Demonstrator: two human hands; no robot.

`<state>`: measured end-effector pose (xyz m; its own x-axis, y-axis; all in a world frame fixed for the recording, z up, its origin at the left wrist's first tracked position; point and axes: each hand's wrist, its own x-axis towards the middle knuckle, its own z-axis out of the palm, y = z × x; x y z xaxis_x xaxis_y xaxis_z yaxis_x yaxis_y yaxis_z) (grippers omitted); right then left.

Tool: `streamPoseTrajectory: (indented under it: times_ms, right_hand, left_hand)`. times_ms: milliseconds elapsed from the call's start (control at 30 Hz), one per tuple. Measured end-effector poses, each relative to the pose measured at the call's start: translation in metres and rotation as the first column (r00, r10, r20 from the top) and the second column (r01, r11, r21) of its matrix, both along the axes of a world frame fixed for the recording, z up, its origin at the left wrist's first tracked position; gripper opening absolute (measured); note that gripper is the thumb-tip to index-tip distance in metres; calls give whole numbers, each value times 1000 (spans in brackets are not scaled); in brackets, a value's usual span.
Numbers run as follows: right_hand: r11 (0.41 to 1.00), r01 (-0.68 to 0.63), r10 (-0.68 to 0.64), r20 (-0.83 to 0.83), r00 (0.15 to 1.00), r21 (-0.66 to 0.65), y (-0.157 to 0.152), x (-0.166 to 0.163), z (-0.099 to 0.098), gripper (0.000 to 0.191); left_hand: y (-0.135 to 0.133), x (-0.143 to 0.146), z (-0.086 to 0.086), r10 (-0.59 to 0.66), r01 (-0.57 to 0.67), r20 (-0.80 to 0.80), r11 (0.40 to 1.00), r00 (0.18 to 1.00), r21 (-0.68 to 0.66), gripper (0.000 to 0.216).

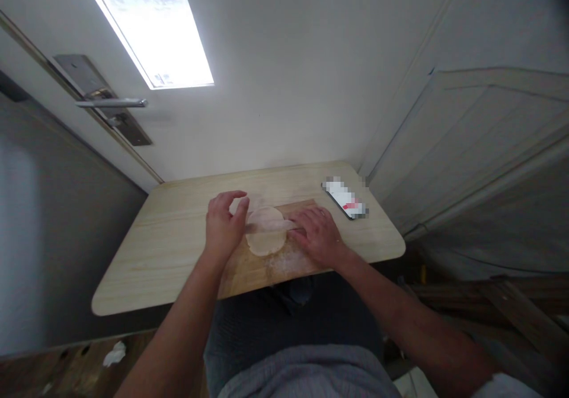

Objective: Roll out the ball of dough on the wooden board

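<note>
A pale rolling pin [269, 225] lies across a flattened round of dough [267, 244], which shows on both sides of it. My right hand [316, 236] is closed over the pin's right end, its fingers bent around the handle. At the other end, my left hand [223, 219] is curled with its palm side against the pin; the contact is partly hidden. Its thumb and forefinger curve towards each other, with a pale patch visible between them that I cannot make out. Beneath the dough is a wooden board [249, 276], dusted with flour near my right hand.
The light wooden table [146, 250] stands against a white door [275, 90] with a metal handle [115, 102]. A phone [344, 199] lies at the table's back right. Crumpled white paper [114, 354] is on the floor at lower left. Wooden planks [511, 297] are at right.
</note>
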<state>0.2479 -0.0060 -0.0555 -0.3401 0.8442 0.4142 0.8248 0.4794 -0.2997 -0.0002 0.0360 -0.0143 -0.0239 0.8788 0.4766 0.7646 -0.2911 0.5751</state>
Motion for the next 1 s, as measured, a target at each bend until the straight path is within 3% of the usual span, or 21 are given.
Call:
streamPoseTrajectory:
  times_ms: [133, 300, 400, 500, 700, 1000]
  right_hand:
    - [992, -68, 67, -15, 998, -104, 9, -1, 3, 29]
    - [988, 19, -18, 6, 1000, -152, 18, -6, 13, 33]
    - [970, 182, -166, 107, 980, -160, 31, -15, 22, 44]
    - [939, 297, -262, 202, 944, -171, 46, -23, 23, 34]
    - [915, 313, -239, 281, 930, -256, 50, -22, 10, 51]
    - [935, 323, -289, 216, 933, -145, 17, -23, 3, 52]
  left_hand:
    - [1, 16, -11, -88, 55, -280, 991, 956, -125, 31]
    - [8, 25, -25, -127, 33, -486, 980, 865, -198, 40]
    - [11, 25, -23, -143, 11, -523, 969, 840, -247, 43]
    - [16, 25, -19, -163, 3, -550, 960, 819, -280, 45]
    - [19, 25, -22, -206, -7, -543, 932, 814, -363, 49]
    - [-6, 24, -33, -108, -14, -549, 977, 829, -212, 51]
